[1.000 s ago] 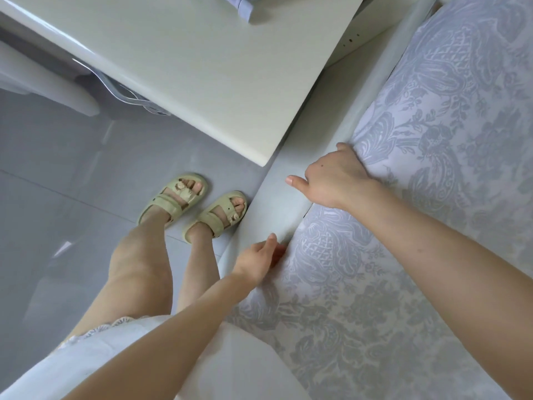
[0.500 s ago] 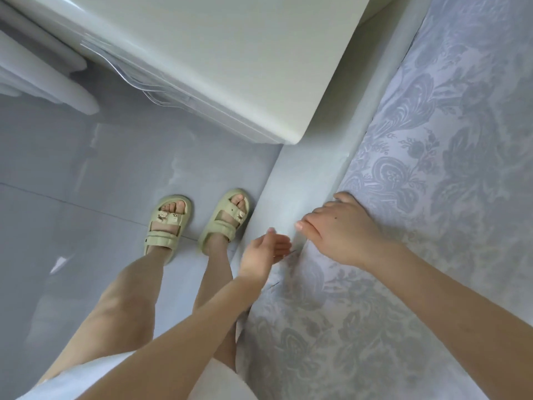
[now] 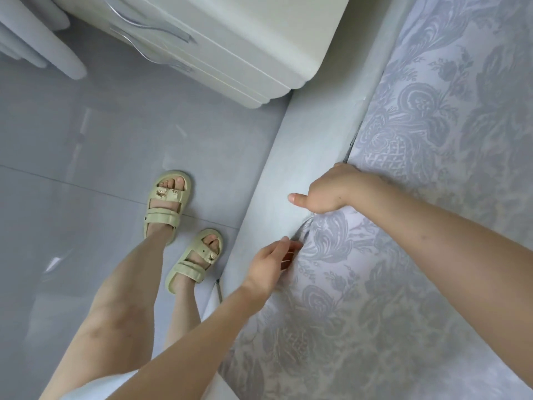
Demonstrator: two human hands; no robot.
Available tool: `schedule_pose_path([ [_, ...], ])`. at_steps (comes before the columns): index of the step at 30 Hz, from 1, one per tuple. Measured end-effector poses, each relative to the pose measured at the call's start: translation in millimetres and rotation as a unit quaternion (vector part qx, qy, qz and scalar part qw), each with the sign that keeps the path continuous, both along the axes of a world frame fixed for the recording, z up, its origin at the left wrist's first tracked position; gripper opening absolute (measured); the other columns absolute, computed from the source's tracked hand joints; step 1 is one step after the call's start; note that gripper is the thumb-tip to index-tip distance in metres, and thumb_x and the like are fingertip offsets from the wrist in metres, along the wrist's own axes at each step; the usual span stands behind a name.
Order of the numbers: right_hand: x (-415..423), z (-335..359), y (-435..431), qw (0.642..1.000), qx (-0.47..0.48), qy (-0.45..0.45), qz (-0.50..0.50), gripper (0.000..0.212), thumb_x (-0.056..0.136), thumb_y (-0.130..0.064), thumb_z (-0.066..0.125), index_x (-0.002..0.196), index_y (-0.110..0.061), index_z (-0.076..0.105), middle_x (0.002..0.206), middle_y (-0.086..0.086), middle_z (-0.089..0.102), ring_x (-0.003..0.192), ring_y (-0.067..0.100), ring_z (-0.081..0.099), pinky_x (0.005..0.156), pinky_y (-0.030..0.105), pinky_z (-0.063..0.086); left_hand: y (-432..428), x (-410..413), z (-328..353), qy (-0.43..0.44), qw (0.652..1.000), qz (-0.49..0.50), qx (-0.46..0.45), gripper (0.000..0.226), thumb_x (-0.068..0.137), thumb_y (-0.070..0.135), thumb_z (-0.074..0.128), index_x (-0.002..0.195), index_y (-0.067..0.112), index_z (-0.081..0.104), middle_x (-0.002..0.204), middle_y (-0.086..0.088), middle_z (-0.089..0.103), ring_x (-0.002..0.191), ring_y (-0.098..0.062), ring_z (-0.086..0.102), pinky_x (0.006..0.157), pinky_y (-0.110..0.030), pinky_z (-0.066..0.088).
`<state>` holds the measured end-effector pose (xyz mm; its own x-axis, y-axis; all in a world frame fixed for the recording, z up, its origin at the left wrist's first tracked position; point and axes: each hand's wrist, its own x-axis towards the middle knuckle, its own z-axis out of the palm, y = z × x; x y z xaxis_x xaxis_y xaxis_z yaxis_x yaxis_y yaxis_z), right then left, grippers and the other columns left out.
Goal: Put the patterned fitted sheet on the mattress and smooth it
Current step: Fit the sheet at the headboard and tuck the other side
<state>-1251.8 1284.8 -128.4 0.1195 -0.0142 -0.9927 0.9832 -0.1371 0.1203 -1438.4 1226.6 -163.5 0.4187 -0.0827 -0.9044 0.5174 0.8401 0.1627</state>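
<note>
1. I am watching the head view. The patterned fitted sheet (image 3: 432,197) is lying spread over the bed's top, filling the right half of the picture, and its side edge is running along the pale bed frame (image 3: 311,145).
2. The right hand (image 3: 337,189) is resting on that edge. Its fingers are dipping down between sheet and frame, out of sight, so I cannot tell their grip. The thumb is sticking out straight over the frame.
3. The left hand (image 3: 268,264) is sitting nearer me, fingers (image 3: 292,249) nearly straight, with the tips touching a fold at the sheet's side.
4. Two feet in green sandals (image 3: 167,206) are standing on the grey floor (image 3: 86,168), beside a white nightstand (image 3: 230,39).
</note>
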Motion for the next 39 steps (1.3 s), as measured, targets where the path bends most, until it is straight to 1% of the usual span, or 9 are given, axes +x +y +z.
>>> schedule_pose_path([
  [5, 10.2, 24.4, -9.4, 0.998, 0.0, -0.032, -0.055, 0.089, 0.082, -0.079, 0.005, 0.087, -0.02, 0.072, 0.122, 0.003, 0.059, 0.12, 0.028, 0.046, 0.096, 0.035, 0.036, -24.3, 11.7, 13.4, -0.06, 0.993, -0.064, -0.084, 0.043, 0.1, 0.047, 0.026, 0.107, 0.026, 0.064, 0.105, 0.008, 0.066, 0.095, -0.004, 0.061, 0.081, -0.013, 0.043],
  [9, 4.0, 17.8, -13.4, 0.998, 0.0, -0.043, -0.045, 0.086, 0.082, -0.078, 0.006, 0.089, -0.022, 0.071, 0.129, 0.005, 0.056, 0.122, 0.027, 0.045, 0.1, 0.034, 0.035, -28.5, 26.7, 3.1, -0.045, 0.982, -0.143, -0.113, 0.054, 0.096, 0.059, 0.015, 0.111, 0.033, 0.06, 0.122, 0.008, 0.061, 0.107, -0.01, 0.055, 0.099, -0.023, 0.033],
  [12, -8.9, 2.5, -13.5, 0.998, -0.041, -0.048, -0.007, 0.081, 0.089, -0.071, 0.007, 0.127, -0.019, 0.057, 0.143, 0.004, 0.047, 0.132, 0.025, 0.04, 0.1, 0.031, 0.029, -23.6, 25.6, -0.9, -0.033, 0.98, -0.192, -0.047, 0.065, 0.096, 0.059, 0.008, 0.133, 0.027, 0.051, 0.134, 0.0, 0.053, 0.124, -0.017, 0.048, 0.105, -0.027, 0.028],
  [18, -18.7, -5.3, -16.2, 0.994, -0.059, -0.064, 0.072, 0.082, 0.087, -0.074, 0.006, 0.141, -0.024, 0.042, 0.15, 0.003, 0.036, 0.139, 0.024, 0.031, 0.11, 0.037, 0.021, -33.0, -3.0, 8.0, 0.03, 0.976, -0.14, 0.167, 0.064, 0.098, 0.053, 0.017, 0.106, 0.013, 0.067, 0.106, -0.002, 0.068, 0.104, -0.021, 0.058, 0.093, -0.033, 0.042],
  [25, -45.9, 28.5, -37.0, 0.976, 0.19, -0.011, 0.103, 0.068, 0.097, -0.057, 0.008, 0.095, -0.02, 0.065, 0.105, 0.003, 0.067, 0.105, 0.021, 0.054, 0.104, 0.042, 0.019, -47.5, 17.7, 8.4, 0.001, 0.986, -0.165, -0.01, 0.061, 0.099, 0.052, 0.008, 0.136, 0.026, 0.049, 0.132, 0.002, 0.055, 0.124, -0.018, 0.048, 0.11, -0.029, 0.028],
  [27, -55.9, 38.2, -52.1, 0.973, 0.215, 0.013, 0.079, 0.066, 0.098, -0.054, 0.01, 0.098, -0.02, 0.067, 0.106, 0.002, 0.067, 0.106, 0.021, 0.052, 0.104, 0.042, 0.019, -39.0, 17.8, 15.2, -0.002, 0.987, -0.161, 0.016, 0.056, 0.101, 0.048, 0.009, 0.139, 0.024, 0.043, 0.136, 0.002, 0.05, 0.128, -0.017, 0.043, 0.107, -0.027, 0.026],
  [30, -64.9, 47.7, -76.9, 0.964, 0.255, 0.062, 0.039, 0.056, 0.1, -0.048, 0.016, 0.108, -0.023, 0.066, 0.113, -0.002, 0.065, 0.115, 0.019, 0.049, 0.114, 0.044, 0.009, -41.3, -0.7, 15.7, 0.034, 0.989, -0.109, 0.094, 0.056, 0.1, 0.047, 0.02, 0.125, 0.014, 0.059, 0.126, -0.008, 0.059, 0.097, -0.013, 0.057, 0.086, -0.025, 0.041],
  [34, -75.1, 55.1, -111.3, 0.944, 0.317, 0.085, 0.013, 0.058, 0.098, -0.046, 0.011, 0.108, -0.026, 0.065, 0.114, -0.01, 0.064, 0.119, 0.013, 0.048, 0.117, 0.041, 0.002, -62.3, -59.4, 23.2, 0.053, 0.99, 0.023, 0.129, 0.038, 0.101, 0.037, 0.033, 0.097, 0.024, 0.069, 0.112, 0.002, 0.068, 0.107, -0.011, 0.06, 0.101, -0.027, 0.04],
  [39, -98.5, 55.1, -131.8, 0.947, 0.306, 0.085, 0.053, 0.071, 0.09, -0.049, 0.002, 0.106, -0.024, 0.067, 0.106, -0.007, 0.067, 0.112, 0.015, 0.053, 0.117, 0.045, -0.003, -80.5, -113.4, 15.1, 0.068, 0.978, -0.146, 0.132, 0.043, 0.099, 0.046, 0.026, 0.104, 0.034, 0.067, 0.117, 0.012, 0.06, 0.114, -0.007, 0.05, 0.097, -0.024, 0.031],
])
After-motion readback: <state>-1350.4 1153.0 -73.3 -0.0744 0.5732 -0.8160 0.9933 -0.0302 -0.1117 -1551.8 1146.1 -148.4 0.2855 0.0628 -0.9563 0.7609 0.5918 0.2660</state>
